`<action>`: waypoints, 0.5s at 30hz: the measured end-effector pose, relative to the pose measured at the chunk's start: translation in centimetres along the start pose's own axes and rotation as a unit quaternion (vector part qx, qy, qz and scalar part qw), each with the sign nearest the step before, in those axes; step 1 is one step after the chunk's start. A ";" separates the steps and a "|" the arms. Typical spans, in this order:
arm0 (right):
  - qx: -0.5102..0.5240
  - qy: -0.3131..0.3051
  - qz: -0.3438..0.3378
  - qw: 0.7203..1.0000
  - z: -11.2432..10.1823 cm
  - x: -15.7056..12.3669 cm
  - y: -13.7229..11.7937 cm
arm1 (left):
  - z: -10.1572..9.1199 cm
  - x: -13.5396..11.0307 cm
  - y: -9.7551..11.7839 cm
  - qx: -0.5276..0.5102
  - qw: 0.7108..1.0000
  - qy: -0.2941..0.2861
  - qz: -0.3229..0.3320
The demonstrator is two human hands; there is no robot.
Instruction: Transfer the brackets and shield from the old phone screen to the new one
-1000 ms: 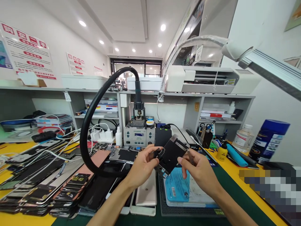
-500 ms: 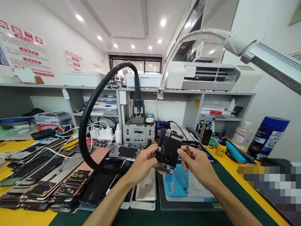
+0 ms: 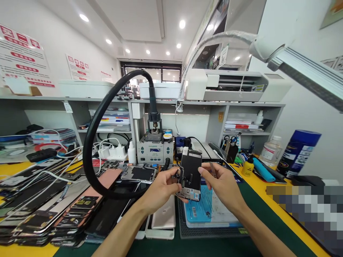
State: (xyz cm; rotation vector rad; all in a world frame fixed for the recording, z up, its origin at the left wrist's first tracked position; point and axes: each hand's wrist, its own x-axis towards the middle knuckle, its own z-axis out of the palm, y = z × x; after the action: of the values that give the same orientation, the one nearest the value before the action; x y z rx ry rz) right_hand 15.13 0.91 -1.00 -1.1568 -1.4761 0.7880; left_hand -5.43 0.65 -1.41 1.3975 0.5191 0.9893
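Centrally, a phone screen [image 3: 192, 173] is held up above the bench, its black back with a silvery lower strip facing me. My left hand [image 3: 165, 185] is closed on its left edge, thumb at the lower left, beside dark flex parts. My right hand [image 3: 221, 180] is closed around a thin grey metal tool [image 3: 213, 169], whose exact kind I cannot make out. Its thumb and fingertips are at the screen's right edge. Below the screen lies a blue sheet [image 3: 199, 207] on a pale flat case, which rests on a dark ribbed mat [image 3: 214, 233].
Stacks of phone screens [image 3: 88, 207] and a gold phone [image 3: 164, 214] lie to the left. Behind stands a hot-air station [image 3: 155, 151] with a looping black hose [image 3: 89, 142]. A yellow bottle [image 3: 248, 167] and a blue spray can [image 3: 298, 153] are on the right; a lamp [image 3: 308, 67] hangs overhead.
The phone screen has turned more upright and more squarely toward me. Both hands stay close to it, the right one still with the metal tool. The whole view has shifted slightly.
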 end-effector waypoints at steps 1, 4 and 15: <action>0.005 0.002 0.003 1.000 0.0 0.0 0.0 | 0.0 0.0 0.0 -0.003 1.000 0.000 -0.002; 0.020 0.003 0.015 1.000 -0.1 0.3 0.2 | 0.0 0.0 -0.1 -0.009 1.000 0.001 -0.009; 0.100 -0.061 0.105 0.988 -0.1 0.4 -0.4 | 0.1 -0.2 -0.2 -0.019 0.998 0.066 -0.009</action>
State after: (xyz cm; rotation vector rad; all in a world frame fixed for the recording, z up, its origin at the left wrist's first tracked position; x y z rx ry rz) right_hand 15.12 1.14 -0.45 -1.1400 -1.3514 1.1430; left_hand -5.41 0.48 -1.65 1.2978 0.6054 1.0767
